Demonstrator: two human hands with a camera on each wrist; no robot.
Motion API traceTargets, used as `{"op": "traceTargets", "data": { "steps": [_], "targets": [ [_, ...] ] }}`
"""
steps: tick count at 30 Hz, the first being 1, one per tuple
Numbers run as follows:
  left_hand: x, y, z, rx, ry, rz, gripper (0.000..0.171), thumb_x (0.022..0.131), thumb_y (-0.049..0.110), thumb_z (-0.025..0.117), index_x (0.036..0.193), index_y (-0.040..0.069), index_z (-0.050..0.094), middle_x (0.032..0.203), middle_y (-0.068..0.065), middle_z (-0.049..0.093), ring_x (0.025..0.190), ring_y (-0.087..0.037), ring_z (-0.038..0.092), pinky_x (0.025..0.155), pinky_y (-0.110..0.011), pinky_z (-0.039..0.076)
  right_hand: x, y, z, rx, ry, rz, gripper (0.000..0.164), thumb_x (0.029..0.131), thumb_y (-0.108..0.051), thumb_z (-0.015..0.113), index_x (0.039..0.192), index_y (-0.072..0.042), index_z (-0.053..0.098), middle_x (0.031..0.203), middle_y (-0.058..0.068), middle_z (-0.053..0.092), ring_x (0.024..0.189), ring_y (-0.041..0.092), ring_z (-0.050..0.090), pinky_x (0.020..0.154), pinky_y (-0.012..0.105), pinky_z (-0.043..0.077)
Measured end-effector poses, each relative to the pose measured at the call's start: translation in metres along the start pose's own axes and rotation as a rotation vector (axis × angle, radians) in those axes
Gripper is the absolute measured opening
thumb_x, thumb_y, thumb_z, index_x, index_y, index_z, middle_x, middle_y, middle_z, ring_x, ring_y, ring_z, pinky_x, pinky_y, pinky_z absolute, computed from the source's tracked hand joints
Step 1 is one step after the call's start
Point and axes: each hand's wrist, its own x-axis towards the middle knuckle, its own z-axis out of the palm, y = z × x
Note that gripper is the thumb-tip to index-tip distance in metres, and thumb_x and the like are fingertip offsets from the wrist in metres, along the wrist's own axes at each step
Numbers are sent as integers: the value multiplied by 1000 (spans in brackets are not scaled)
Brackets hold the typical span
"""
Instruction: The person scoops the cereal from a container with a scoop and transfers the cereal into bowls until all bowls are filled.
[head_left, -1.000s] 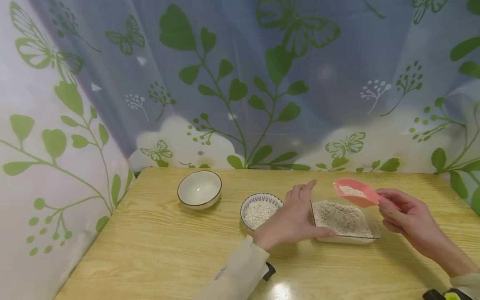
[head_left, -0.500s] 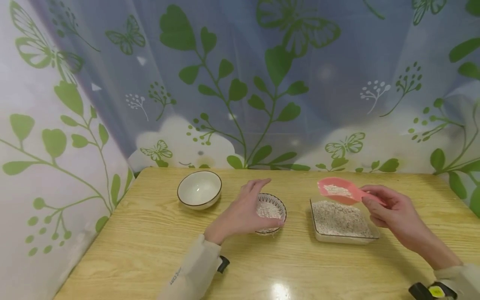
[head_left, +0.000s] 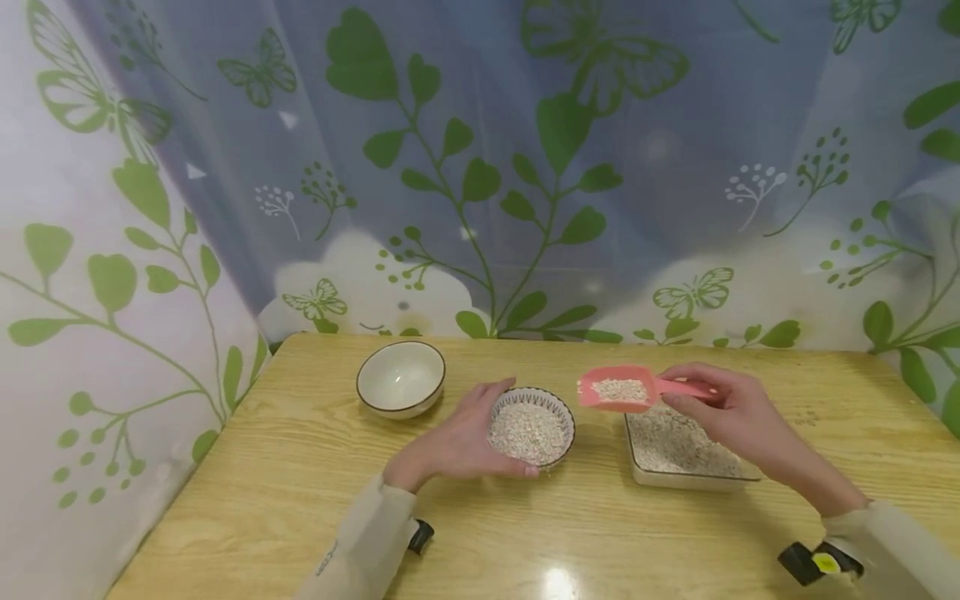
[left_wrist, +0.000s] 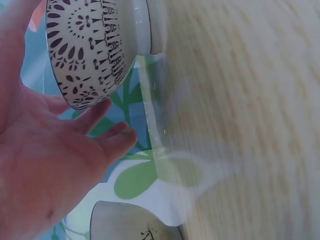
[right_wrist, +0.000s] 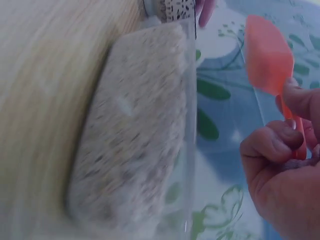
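Note:
My left hand (head_left: 468, 437) holds a small patterned bowl (head_left: 553, 403) from its left side, thumb at the near rim and fingers behind. Pale oat flakes (head_left: 527, 433) fill this bowl. The left wrist view shows its dark-printed outer wall (left_wrist: 82, 50) between thumb and fingers, its foot close over the table. My right hand (head_left: 731, 408) pinches the handle of a pink scoop (head_left: 637, 406), which carries a heap of flakes. The scoop is held up between the bowl and a clear rectangular container (head_left: 686, 481), partly over the container's far left corner. More flakes lie in that container.
A plain white bowl (head_left: 397, 408) with a dark rim stands at the back left of the wooden table (head_left: 300, 508). Behind the table hangs a leaf-printed cloth (head_left: 450, 100). A few crumbs lie right of the container.
My left hand has moved left from the container to the patterned bowl and taken hold of it. My right hand has carried the loaded scoop left, toward the bowl.

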Motion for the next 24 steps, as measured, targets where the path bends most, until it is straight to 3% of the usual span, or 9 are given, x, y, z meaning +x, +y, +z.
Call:
{"op": "traceTargets", "data": {
  "steps": [3, 8, 18, 24],
  "targets": [
    [0, -1, 2, 0, -19, -5, 127, 68, 66, 85, 165, 26, 15, 169, -13, 23, 154, -40, 27, 116, -68, 33, 10, -13, 7, -45, -45, 8, 32, 100, -29, 67, 128, -13, 66, 103, 11, 73, 66, 7, 55, 53, 27, 45],
    [1, -4, 3, -16, -31, -1, 127, 68, 64, 85, 166, 24, 14, 170, -11, 22, 156, -37, 24, 120, -65, 29, 24, -32, 17, -165, -85, -80, 27, 98, -25, 71, 123, -16, 71, 110, 8, 74, 79, 11, 65, 65, 25, 51],
    [3, -6, 5, -56, -36, 30, 126, 70, 62, 85, 165, 20, 14, 170, -11, 25, 155, -34, 26, 123, -58, 28, 41, -69, 29, -390, -108, -301, 21, 94, -17, 73, 115, -12, 74, 97, 1, 73, 74, 7, 58, 64, 23, 50],
    [5, -8, 7, -67, -34, 27, 126, 70, 62, 85, 165, 20, 14, 170, -11, 25, 155, -33, 27, 124, -57, 28, 47, -84, 29, -460, -136, -350, 17, 93, -12, 74, 110, -8, 75, 91, 0, 72, 67, 8, 49, 61, 24, 43]
  ]
}}
